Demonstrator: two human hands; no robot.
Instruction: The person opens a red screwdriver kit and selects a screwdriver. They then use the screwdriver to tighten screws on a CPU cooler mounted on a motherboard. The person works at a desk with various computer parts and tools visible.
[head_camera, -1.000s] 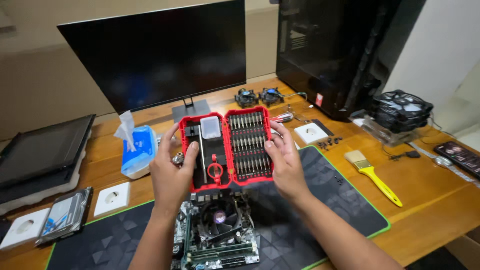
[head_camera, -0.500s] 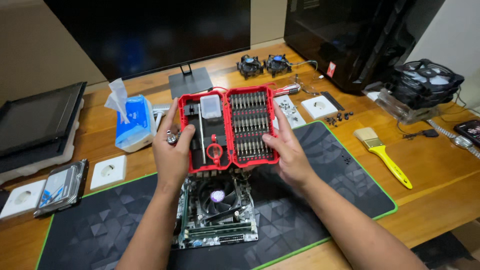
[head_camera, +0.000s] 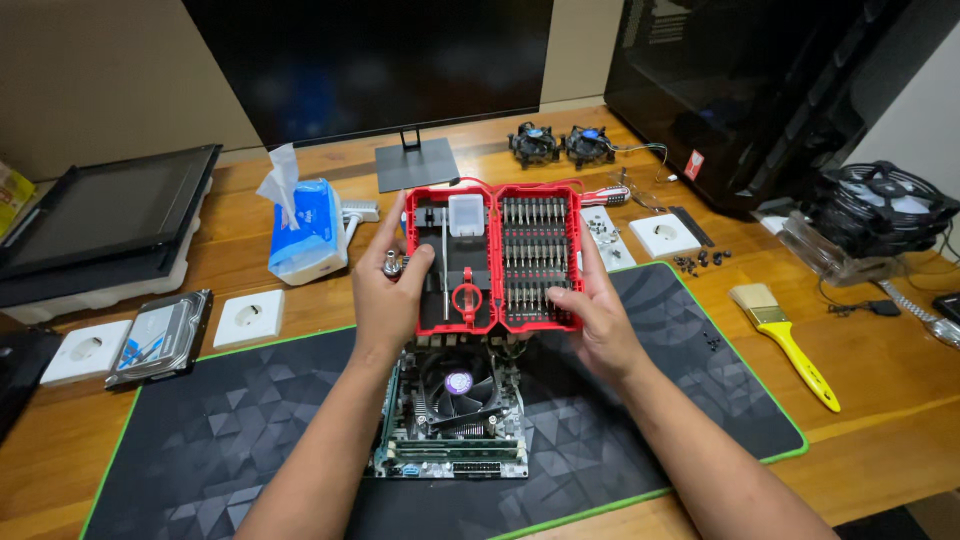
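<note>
Both hands are holding an open red screwdriver bit case (head_camera: 495, 258) up above the table (head_camera: 900, 370), with its inside facing the camera. The left hand (head_camera: 388, 300) is clamped on the case's left edge, thumb lying over the front of the left half; a small metal part is showing at its fingers, too small to identify. The right hand (head_camera: 600, 322) is gripping the lower right corner, thumb pressing on the front beside the rows of bits. The case's right half is carrying rows of dark bits, while the left half is holding a slim driver shaft, a small clear box and a red ring-shaped piece.

Directly beneath the case, a motherboard (head_camera: 450, 440) with a round cooler fan (head_camera: 455, 385) is lying on a dark desk mat (head_camera: 230, 440) with a green border. To the right, a yellow-handled brush (head_camera: 785, 340) is resting on the table, just off the mat. To the left, a hard drive (head_camera: 160, 335) is sitting between two white wall sockets (head_camera: 248, 318), and a blue tissue pack (head_camera: 305, 235) is standing behind them. Behind the case, a monitor (head_camera: 370, 60) is standing on its foot, two small black fans (head_camera: 560, 145) are lying near a black computer case (head_camera: 780, 90), and a large cooler (head_camera: 880, 210) is sitting at the far right.
</note>
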